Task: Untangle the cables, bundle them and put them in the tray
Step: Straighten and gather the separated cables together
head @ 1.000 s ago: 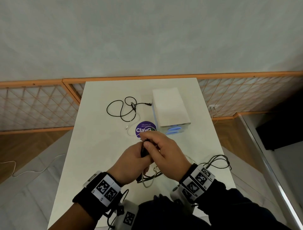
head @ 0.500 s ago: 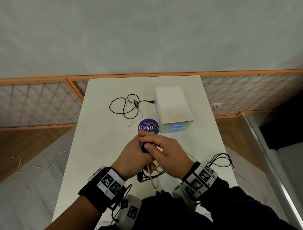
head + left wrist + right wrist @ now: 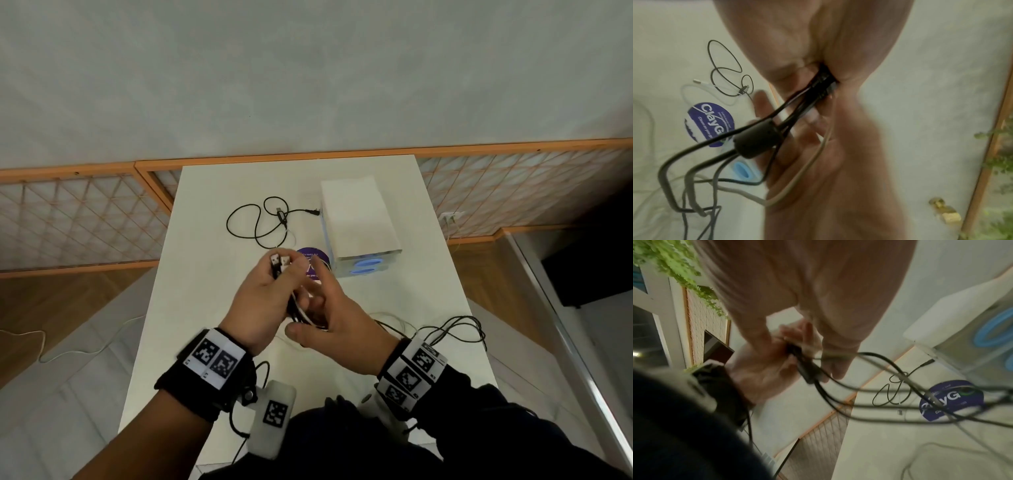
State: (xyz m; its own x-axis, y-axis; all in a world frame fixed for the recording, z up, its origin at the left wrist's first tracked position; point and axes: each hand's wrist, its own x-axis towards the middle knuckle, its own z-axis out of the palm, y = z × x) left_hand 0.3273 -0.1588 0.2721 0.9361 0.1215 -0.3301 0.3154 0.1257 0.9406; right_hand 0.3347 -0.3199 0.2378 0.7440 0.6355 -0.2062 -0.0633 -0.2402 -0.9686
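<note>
My left hand [image 3: 270, 287] grips a bundle of black and white cables [image 3: 294, 308] above the table's middle, two USB plugs [image 3: 278, 262] sticking out past its fingers. In the left wrist view the bundle [image 3: 818, 91] leaves the fist [image 3: 818, 48] with a thick black lump [image 3: 758, 141] on one cable, and loops hang down. My right hand [image 3: 325, 308] is beside it, fingers spread and relaxed, with loops draped against them. A white tray [image 3: 359, 222] with blue oval handles stands at the back right. A loose black cable [image 3: 253, 222] and a white one [image 3: 291, 236] lie left of it.
A round purple sticker [image 3: 313, 260] lies on the white table [image 3: 205, 308] just past my hands. More thin black cables [image 3: 459, 329] trail near the table's right edge by my right wrist. Orange-framed lattice panels [image 3: 85, 222] stand behind the table.
Both hands have risen off the table. My left hand has turned the bundle up, so the plugs show. My right hand has released its pinch and spread its fingers.
</note>
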